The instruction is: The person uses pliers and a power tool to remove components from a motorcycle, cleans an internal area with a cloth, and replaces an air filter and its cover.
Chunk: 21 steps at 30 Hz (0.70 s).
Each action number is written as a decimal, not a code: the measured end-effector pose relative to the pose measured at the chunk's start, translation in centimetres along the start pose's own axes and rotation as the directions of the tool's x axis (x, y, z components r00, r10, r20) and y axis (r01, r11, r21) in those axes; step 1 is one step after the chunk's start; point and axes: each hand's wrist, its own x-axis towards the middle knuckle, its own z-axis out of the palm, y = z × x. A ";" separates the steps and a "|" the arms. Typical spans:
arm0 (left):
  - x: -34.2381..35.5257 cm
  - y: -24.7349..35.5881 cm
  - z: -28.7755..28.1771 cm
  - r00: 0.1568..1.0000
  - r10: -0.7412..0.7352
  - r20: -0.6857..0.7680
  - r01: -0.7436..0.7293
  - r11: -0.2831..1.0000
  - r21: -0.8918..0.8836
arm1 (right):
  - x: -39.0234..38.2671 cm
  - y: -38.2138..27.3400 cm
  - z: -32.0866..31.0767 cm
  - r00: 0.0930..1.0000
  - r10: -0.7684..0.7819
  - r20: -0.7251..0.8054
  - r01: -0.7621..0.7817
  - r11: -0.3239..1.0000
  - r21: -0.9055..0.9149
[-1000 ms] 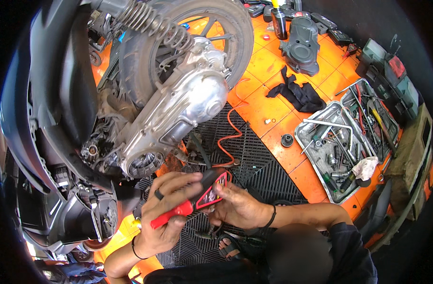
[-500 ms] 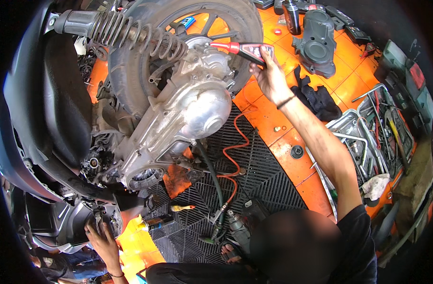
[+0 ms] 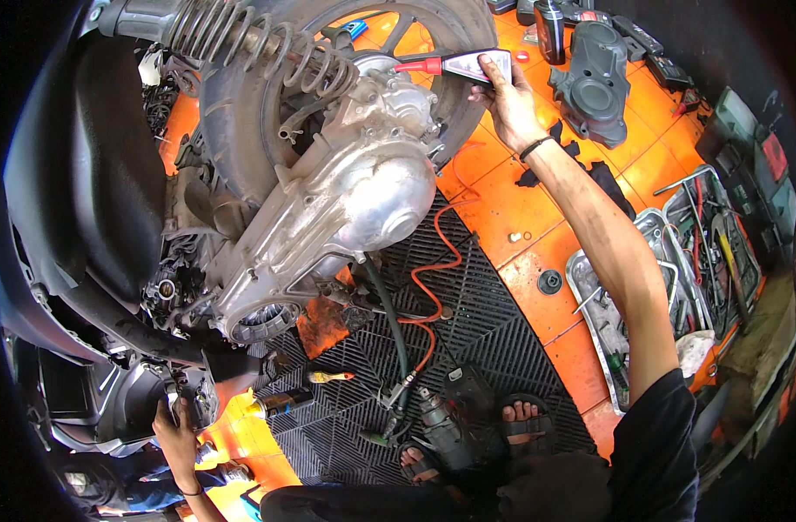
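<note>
My right hand (image 3: 511,104) grips a small dark oil bottle (image 3: 474,66) with a light label, tipped onto its side. Its red nozzle (image 3: 424,66) points left, its tip at the upper end of the scooter's silver gear case (image 3: 407,104); whether it sits inside an opening is hard to see. Low on the left, my left hand (image 3: 176,439) rests at the scooter's dark bodywork (image 3: 133,400), fingers curled at a small part I cannot make out. The rounded silver engine cover (image 3: 385,200) lies between both hands.
Behind the case stand the rear wheel (image 3: 241,130) and a coil-spring shock absorber (image 3: 233,39). A black cover (image 3: 592,87) lies on orange tiles, with metal tool trays (image 3: 620,383) at right. An impact wrench (image 3: 441,426), brush (image 3: 331,377) and red coiled hose (image 3: 441,270) lie on the mat.
The view has shifted slightly, and the bottle now lies more level, with its nozzle still at the gear case. My left hand stays by the bodywork.
</note>
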 end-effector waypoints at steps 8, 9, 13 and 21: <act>-0.1 0.3 0.0 0.995 -0.084 0.053 0.079 0.992 0.096 | 0.3 -2.4 1.1 0.981 -0.158 0.112 0.180 0.957 -0.227; -0.1 0.3 0.1 0.994 -0.088 0.062 0.083 0.993 0.086 | 0.5 -2.9 1.2 0.976 -0.175 0.130 0.206 0.939 -0.276; 0.0 1.1 -0.1 0.987 -0.120 0.104 0.112 0.990 0.084 | 1.0 -4.8 2.4 0.930 -0.263 0.256 0.359 0.798 -0.484; -0.1 -0.1 0.2 0.996 -0.074 0.052 0.070 0.995 0.073 | 3.3 -9.9 8.8 0.621 -0.340 0.706 0.777 0.150 -0.611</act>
